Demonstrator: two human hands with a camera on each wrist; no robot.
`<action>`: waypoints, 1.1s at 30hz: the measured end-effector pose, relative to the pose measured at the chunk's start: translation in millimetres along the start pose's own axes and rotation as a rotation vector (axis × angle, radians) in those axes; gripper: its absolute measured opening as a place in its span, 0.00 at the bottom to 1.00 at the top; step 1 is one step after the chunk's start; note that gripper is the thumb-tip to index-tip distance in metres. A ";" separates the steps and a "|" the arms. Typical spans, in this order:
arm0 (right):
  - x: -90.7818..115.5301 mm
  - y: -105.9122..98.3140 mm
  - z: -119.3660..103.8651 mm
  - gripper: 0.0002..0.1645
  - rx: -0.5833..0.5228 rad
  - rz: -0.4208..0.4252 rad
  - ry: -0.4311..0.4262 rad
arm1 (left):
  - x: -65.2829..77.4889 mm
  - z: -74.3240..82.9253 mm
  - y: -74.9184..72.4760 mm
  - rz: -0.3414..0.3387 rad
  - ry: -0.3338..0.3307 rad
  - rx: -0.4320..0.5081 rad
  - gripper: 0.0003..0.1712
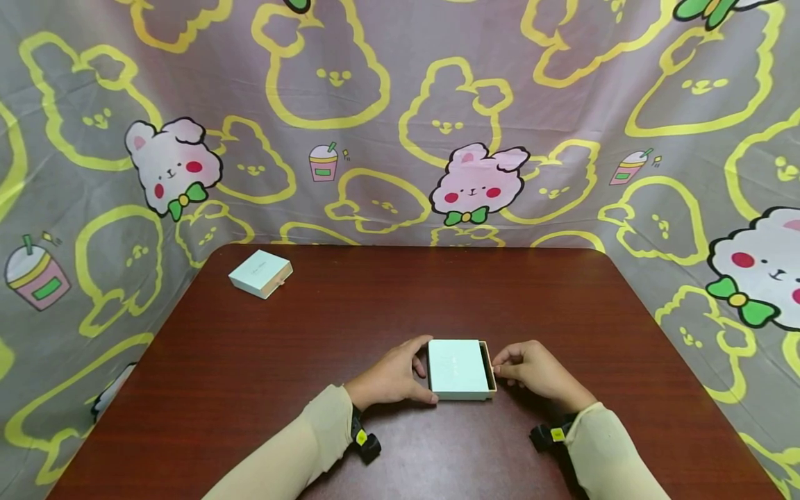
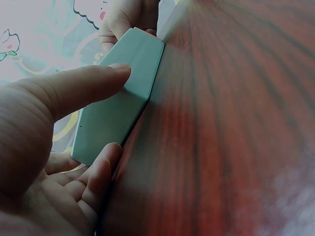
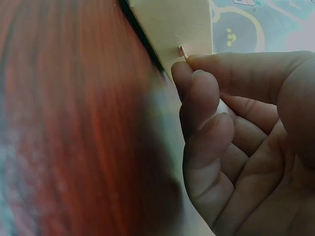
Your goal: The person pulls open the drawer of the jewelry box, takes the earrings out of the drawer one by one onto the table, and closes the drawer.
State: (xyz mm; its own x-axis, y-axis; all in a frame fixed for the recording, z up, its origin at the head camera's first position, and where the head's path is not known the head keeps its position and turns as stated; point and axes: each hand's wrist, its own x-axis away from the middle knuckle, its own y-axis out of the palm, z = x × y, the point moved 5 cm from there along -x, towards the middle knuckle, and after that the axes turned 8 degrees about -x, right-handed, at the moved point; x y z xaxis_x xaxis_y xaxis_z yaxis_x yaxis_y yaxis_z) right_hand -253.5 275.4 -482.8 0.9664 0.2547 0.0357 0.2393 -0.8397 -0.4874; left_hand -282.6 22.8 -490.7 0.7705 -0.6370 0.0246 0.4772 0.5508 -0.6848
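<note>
A flat mint-green drawer box (image 1: 458, 367) lies on the table, its inner tray (image 1: 491, 367) pulled a little way out to the right. At its left end my left hand (image 1: 395, 375) grips the sleeve, thumb on the near side and fingers on the far side. In the left wrist view the thumb presses the green side of the box (image 2: 115, 110). My right hand (image 1: 539, 371) pinches a small ribbon tab (image 3: 183, 51) on the tray's tan end between thumb and forefinger. What lies inside the tray is hidden.
A second mint-green box (image 1: 260, 273) with a tan end and a small tab sits at the table's far left corner. The dark red-brown table (image 1: 387, 298) is backed by a patterned cloth (image 1: 375, 104) on the far side and both flanks.
</note>
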 end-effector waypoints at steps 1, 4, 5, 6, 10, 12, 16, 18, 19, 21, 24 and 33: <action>0.0 -0.3 0.2 0.06 0.002 0.000 -0.001 | 0.1 0.1 -0.1 -0.001 0.001 0.002 0.63; -0.4 -1.4 0.7 0.06 0.005 0.003 -0.005 | 0.1 0.9 -0.8 0.005 0.012 0.001 0.63; -0.6 -1.8 0.9 0.06 0.006 0.003 -0.005 | 0.0 1.1 -0.9 0.007 0.016 -0.002 0.63; -0.7 -2.1 1.1 0.06 0.005 0.003 -0.005 | -0.1 1.4 -1.3 0.011 0.022 -0.002 0.63; -0.8 -3.6 1.5 0.05 0.008 0.000 0.000 | -1.0 1.3 -0.8 0.013 0.027 -0.006 0.63; -0.5 -4.3 1.5 0.05 0.009 0.000 0.005 | -1.3 0.9 -0.6 0.010 0.022 -0.001 0.63; -0.1 -4.9 1.8 0.06 0.006 0.006 0.001 | -1.4 0.0 0.0 0.003 0.012 0.004 0.63; 0.0 -5.8 2.6 0.05 0.007 0.015 0.008 | -1.3 -0.2 0.0 0.001 0.011 0.005 0.63; 0.1 -6.3 3.1 0.05 0.009 0.019 0.010 | -1.3 -0.3 0.0 0.001 0.011 0.004 0.63; 0.4 -7.7 4.1 0.06 0.013 0.025 0.016 | -1.1 -0.2 -0.1 -0.001 0.009 0.003 0.63; 1.3 -9.9 4.9 0.06 0.020 0.035 0.034 | -0.8 0.2 -0.7 -0.004 0.005 0.000 0.63; 3.1 -12.9 3.8 0.02 -0.003 0.036 0.034 | -0.5 0.1 -0.4 -0.010 0.001 -0.007 0.63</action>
State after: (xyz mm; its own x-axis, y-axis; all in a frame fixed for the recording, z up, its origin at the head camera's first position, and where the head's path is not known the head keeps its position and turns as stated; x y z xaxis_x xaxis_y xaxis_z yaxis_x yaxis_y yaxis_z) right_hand -253.9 288.8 -479.6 0.9769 0.2082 0.0476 0.2048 -0.8497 -0.4859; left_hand -283.1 23.0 -490.4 0.7650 -0.6433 0.0308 0.4819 0.5402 -0.6899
